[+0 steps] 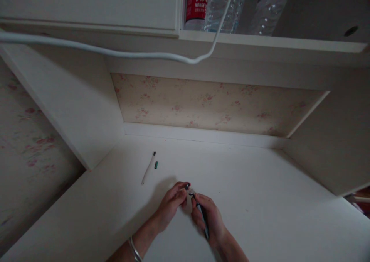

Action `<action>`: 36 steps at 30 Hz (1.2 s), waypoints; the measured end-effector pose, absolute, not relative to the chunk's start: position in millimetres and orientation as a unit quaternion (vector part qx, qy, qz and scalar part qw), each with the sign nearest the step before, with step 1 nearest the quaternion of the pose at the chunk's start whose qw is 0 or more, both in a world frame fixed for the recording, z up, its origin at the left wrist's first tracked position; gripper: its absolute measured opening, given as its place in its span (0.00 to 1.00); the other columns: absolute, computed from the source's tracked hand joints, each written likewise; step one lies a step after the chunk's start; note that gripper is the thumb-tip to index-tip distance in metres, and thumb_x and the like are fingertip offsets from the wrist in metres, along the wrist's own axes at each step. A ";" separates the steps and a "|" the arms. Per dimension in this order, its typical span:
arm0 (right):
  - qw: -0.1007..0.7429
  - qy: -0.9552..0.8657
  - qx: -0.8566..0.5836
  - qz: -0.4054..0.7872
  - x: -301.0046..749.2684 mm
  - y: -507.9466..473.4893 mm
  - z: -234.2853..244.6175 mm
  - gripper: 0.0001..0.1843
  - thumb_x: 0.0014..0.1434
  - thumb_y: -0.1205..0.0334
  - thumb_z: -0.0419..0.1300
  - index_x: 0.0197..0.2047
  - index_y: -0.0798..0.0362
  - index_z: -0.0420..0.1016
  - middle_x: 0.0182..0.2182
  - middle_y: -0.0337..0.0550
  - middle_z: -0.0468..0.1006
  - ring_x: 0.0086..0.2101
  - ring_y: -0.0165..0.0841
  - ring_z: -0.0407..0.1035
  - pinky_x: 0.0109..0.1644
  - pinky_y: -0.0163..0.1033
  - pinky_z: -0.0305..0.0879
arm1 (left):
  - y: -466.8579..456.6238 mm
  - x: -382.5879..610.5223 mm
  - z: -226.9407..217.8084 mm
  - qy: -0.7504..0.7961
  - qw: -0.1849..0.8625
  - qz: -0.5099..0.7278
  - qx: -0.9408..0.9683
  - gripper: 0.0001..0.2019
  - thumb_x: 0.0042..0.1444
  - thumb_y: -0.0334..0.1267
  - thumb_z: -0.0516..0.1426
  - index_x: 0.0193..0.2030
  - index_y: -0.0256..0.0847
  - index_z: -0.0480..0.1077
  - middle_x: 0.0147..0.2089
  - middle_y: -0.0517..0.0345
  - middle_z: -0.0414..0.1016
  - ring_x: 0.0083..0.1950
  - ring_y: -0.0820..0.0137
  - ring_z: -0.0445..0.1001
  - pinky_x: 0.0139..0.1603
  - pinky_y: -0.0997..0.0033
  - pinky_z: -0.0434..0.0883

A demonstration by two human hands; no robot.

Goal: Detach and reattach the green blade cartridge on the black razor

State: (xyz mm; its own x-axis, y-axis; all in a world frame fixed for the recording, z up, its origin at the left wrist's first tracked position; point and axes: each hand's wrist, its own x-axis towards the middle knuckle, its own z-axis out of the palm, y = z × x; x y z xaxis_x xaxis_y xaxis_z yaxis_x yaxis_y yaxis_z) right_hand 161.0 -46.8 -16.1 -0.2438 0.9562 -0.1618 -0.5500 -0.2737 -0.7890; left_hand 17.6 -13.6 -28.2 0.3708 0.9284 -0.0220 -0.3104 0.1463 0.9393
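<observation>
Over the white tabletop [248, 185], my left hand [173, 199] pinches a small dark piece [187, 186] between thumb and fingertips. A metal bracelet [135, 248] circles that wrist. My right hand [208, 215] is closed around a slim black-and-grey handled tool [203, 219], its shiny metal end pointing at the left fingertips. The gap between that end and the dark piece is very small; I cannot tell whether they touch. Left of my hands lies a toothbrush [148, 168] with a light handle and dark bristles. Beside it rests a small dark green piece [156, 164].
A white cable [156, 56] hangs across the view in front of the upper cabinet [92, 7]. Water bottles [197, 7] stand on the open shelf. Side panels [72, 100] flank the tabletop, and floral wallpaper [202, 102] covers the back wall.
</observation>
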 end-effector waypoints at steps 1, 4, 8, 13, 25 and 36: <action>0.520 -0.306 -0.330 0.726 160.8 -47.0 -15.7 0.17 0.57 0.51 0.60 0.26 0.57 0.71 0.10 0.31 0.59 0.10 0.20 0.46 0.14 0.30 0.37 | -12.9 17.0 -28.5 0.333 0.683 0.460 0.460 0.20 0.55 0.48 0.59 0.51 0.40 0.70 0.46 0.53 0.69 0.33 0.76 0.63 0.35 0.74 0.61; 0.544 -0.295 -0.343 0.707 161.0 -44.8 -16.1 0.17 0.57 0.49 0.60 0.27 0.56 0.71 0.12 0.30 0.60 0.11 0.20 0.46 0.15 0.29 0.40 | -11.8 15.7 -29.3 0.331 0.691 0.470 0.438 0.21 0.55 0.48 0.59 0.52 0.40 0.70 0.46 0.53 0.68 0.31 0.77 0.63 0.34 0.74 0.61; 0.580 -0.301 -0.416 0.632 165.7 -36.8 -20.3 0.19 0.56 0.45 0.60 0.31 0.55 0.72 0.15 0.30 0.60 0.14 0.22 0.49 0.17 0.29 0.43 | -12.3 15.8 -26.8 0.349 0.664 0.476 0.459 0.19 0.57 0.48 0.57 0.51 0.39 0.69 0.42 0.55 0.68 0.28 0.79 0.62 0.31 0.75 0.60; 0.575 -0.396 -0.498 0.515 177.5 -30.4 -30.2 0.17 0.60 0.49 0.54 0.42 0.53 0.74 0.19 0.31 0.62 0.19 0.27 0.55 0.22 0.31 0.52 | -13.3 12.9 -15.8 0.405 0.502 0.491 0.585 0.16 0.56 0.47 0.58 0.46 0.39 0.71 0.41 0.56 0.67 0.29 0.77 0.64 0.30 0.76 0.64; 0.313 -0.633 -0.691 0.156 172.3 -15.9 -22.3 0.16 0.62 0.59 0.50 0.48 0.52 0.74 0.37 0.44 0.80 0.33 0.33 0.74 0.38 0.33 0.63 | -20.2 0.7 -19.1 0.455 0.132 0.427 0.770 0.16 0.55 0.48 0.58 0.47 0.42 0.69 0.44 0.54 0.71 0.23 0.79 0.67 0.29 0.75 0.70; 0.232 -0.632 -0.734 0.095 157.6 17.4 -19.9 0.12 0.60 0.68 0.51 0.42 0.55 0.75 0.39 0.50 0.77 0.35 0.36 0.73 0.37 0.36 0.59 | -19.9 -1.3 -13.8 0.467 0.107 0.429 0.766 0.16 0.55 0.47 0.58 0.47 0.43 0.70 0.44 0.52 0.73 0.34 0.70 0.73 0.32 0.73 0.69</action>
State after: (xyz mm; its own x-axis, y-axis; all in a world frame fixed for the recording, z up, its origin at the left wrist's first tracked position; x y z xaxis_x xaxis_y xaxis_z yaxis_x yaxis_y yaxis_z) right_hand 157.6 17.4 -19.9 0.1840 0.9708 0.1537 0.8827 -0.0944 -0.4604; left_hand -1.3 -19.9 -13.8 0.1969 0.8071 0.5566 0.6232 -0.5413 0.5645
